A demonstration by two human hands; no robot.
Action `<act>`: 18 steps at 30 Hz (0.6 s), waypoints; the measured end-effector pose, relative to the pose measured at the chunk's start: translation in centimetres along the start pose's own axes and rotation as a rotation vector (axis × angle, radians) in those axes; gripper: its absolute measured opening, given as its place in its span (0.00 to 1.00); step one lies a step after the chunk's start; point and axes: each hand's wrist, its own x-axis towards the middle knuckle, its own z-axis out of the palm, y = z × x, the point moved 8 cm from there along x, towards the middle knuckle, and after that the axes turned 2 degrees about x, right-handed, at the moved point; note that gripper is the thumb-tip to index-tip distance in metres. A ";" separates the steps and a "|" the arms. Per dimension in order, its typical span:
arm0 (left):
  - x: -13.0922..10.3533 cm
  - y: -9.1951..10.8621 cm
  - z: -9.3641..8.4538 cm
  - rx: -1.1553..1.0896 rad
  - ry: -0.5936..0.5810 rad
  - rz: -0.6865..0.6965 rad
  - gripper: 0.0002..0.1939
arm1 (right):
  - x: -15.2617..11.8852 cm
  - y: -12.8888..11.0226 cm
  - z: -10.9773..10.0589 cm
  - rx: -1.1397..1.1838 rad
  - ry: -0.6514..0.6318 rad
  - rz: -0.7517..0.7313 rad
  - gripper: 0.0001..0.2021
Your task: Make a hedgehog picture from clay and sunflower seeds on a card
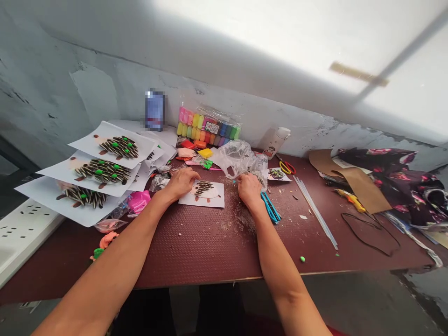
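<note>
A white card [210,201] lies flat on the desk, bearing a hedgehog figure with a pale body and rows of striped sunflower seeds [203,188] as spines. My left hand [181,183] rests on the card's left end, its fingers bent and pressing there. To the right of the card, my right hand [249,187] is closed, fingertips together at the front of a clear plastic bag [234,157]. Whatever those fingertips hold is too small to make out. A blue cutter knife [270,208] lies beside my right wrist.
Finished-looking hedgehog cards [101,175] are stacked at left, near a white power strip [24,228]. Coloured clay packs [206,128], a white bottle [276,142] and scissors [287,167] stand behind. Glue sticks [317,214], a yellow glue gun [352,200] and floral cloth [392,186] lie right.
</note>
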 end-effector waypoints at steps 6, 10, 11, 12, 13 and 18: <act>0.0 -0.1 0.0 -0.003 0.006 -0.005 0.18 | -0.9 -4.2 1.1 0.358 -0.102 -0.216 0.09; -0.1 0.0 -0.1 -0.002 0.010 -0.009 0.18 | -1.9 -6.7 2.1 0.348 -0.115 -0.328 0.08; -0.1 0.0 0.0 0.000 0.006 -0.009 0.18 | -2.1 -7.1 2.2 0.333 -0.114 -0.335 0.08; -0.1 0.0 0.0 0.000 0.002 -0.010 0.18 | -2.2 -7.4 2.3 0.318 -0.110 -0.339 0.08; -0.1 0.0 0.0 -0.002 -0.001 -0.010 0.18 | -2.4 -7.5 2.4 0.305 -0.107 -0.341 0.08; 0.0 0.0 0.1 -0.027 0.010 0.001 0.18 | -2.7 -8.0 2.3 0.264 -0.097 -0.359 0.08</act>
